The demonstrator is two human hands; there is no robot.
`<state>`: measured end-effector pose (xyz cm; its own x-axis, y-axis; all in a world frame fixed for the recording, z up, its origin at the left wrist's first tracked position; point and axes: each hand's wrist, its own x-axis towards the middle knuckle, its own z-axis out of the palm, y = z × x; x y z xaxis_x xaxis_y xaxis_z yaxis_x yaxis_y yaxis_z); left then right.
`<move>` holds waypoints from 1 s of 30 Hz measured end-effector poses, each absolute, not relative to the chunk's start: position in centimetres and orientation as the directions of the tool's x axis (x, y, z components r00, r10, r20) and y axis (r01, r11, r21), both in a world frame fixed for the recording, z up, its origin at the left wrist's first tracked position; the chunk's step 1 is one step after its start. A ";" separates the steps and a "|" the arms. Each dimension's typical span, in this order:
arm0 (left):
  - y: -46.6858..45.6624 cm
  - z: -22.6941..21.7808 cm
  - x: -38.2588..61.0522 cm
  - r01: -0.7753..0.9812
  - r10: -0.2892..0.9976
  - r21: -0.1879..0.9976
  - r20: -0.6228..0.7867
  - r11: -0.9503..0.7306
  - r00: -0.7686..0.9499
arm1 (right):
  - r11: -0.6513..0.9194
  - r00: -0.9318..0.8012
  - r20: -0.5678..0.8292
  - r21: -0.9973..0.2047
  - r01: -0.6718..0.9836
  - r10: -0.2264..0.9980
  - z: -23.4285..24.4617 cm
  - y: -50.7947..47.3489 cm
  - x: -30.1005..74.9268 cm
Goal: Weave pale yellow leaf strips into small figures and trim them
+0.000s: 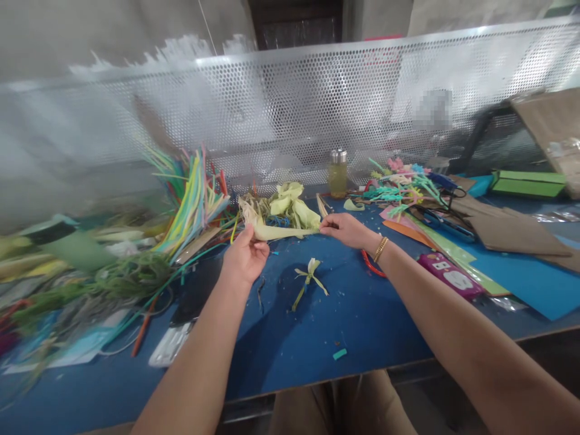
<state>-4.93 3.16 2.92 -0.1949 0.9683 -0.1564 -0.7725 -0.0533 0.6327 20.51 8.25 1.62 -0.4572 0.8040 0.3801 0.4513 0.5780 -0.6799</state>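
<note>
A lidded jar with yellow-green contents stands at the back of a blue table, near a perforated metal screen. Far right, a green box sits beyond sheets of brown cardboard; its contents cannot be made out. In front, a person stretches a pale, husk-like strip above the table between two bare hands. The left hand pinches the wide end between thumb and fingers, the other fingers loosely curled; the right hand has its fingertips pressed together on the narrow end. Below the strip lies a small knotted piece, well apart from both hands.
</note>
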 end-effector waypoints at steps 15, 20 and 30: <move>3.2 2.3 -3.6 -0.716 0.954 0.683 -0.091 -0.148 -0.285 | 0.082 -0.082 0.028 -0.017 0.996 0.996 5.5 4.8 26.5; 2.7 2.3 -3.3 -0.728 0.973 0.679 -0.088 -0.098 -0.213 | 0.021 -0.017 -0.048 0.097 0.995 0.999 2.4 0.8 25.5; 2.3 1.5 -3.3 -0.602 0.991 0.799 -0.097 0.019 -0.097 | 0.008 -0.021 -0.051 -0.244 0.970 0.998 2.5 1.6 27.9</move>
